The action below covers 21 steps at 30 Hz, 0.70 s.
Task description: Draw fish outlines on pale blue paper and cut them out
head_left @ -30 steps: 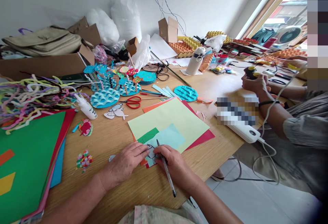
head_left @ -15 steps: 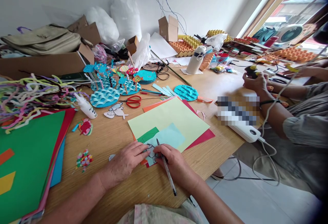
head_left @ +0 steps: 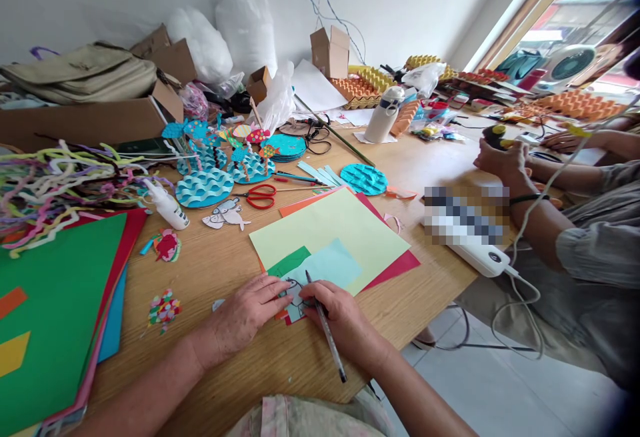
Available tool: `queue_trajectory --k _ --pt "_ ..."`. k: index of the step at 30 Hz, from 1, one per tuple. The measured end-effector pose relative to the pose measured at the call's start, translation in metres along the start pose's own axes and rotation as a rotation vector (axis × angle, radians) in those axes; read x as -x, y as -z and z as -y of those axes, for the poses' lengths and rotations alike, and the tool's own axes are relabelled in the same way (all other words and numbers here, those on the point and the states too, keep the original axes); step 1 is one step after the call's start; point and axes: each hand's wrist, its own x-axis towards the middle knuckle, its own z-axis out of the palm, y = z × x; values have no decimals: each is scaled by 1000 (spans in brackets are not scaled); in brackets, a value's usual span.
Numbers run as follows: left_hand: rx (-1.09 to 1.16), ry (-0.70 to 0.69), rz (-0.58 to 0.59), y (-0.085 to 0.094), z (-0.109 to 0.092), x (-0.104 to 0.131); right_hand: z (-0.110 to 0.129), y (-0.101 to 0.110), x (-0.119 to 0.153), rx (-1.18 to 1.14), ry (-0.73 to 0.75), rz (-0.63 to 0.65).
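My right hand (head_left: 345, 320) grasps a slim, clear-barrelled pen with dark ends (head_left: 329, 335), its far end over a small light-blue sheet of paper (head_left: 336, 265); I cannot tell whether the point touches it. My left hand (head_left: 243, 310) grips nothing: it lies palm down with fingers stretched out, the tips resting at the left edge of a pale shape outlined in black (head_left: 295, 295). That shape sits between my two hands near the front edge of the brown wooden table (head_left: 210, 270); whether it is a loose cutout or drawn straight on the blue sheet is too small to tell.

Beneath lies a large pale yellow-green sheet of paper (head_left: 325, 220), with a dark-green paper piece (head_left: 291, 261) just beside the blue one. Several layers overlap here, so I judge that firm, flat pressure from my left fingertips matters most: a slip would spoil the line. Short, light strokes should suit the curves, and turning the paper looks safer than twisting my wrist. My right fingers partly cover the outline, so a grip a little higher up would let me see it better.
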Motion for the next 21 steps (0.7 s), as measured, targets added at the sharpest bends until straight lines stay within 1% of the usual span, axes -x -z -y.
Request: queue_trajectory --k 2,4,8,9,11,13,15,17,18,21 --pt "-1 5 -1 0 0 1 0 0 0 -5 10 -3" --pt "-18 11 -8 0 0 1 -1 3 1 -16 24 -32" --pt "-25 2 -36 4 -1 1 -8 18 3 59 16 -166" --pt "-11 -6 -49 5 -1 1 -12 23 3 95 16 -171" --pt "24 10 -105 8 -2 0 -18 32 0 159 26 -137" --pt "63 112 -176 9 -2 -2 -24 39 -6 199 51 -100" --pt "105 267 -207 10 -3 -6 -28 46 -16 224 75 -72" --pt "139 399 -175 10 -4 -12 -31 53 -28 250 84 -17" --pt "149 445 -146 10 -4 -16 -31 56 -35 264 87 25" --pt "140 527 -45 10 -6 -26 -32 63 -54 305 119 149"
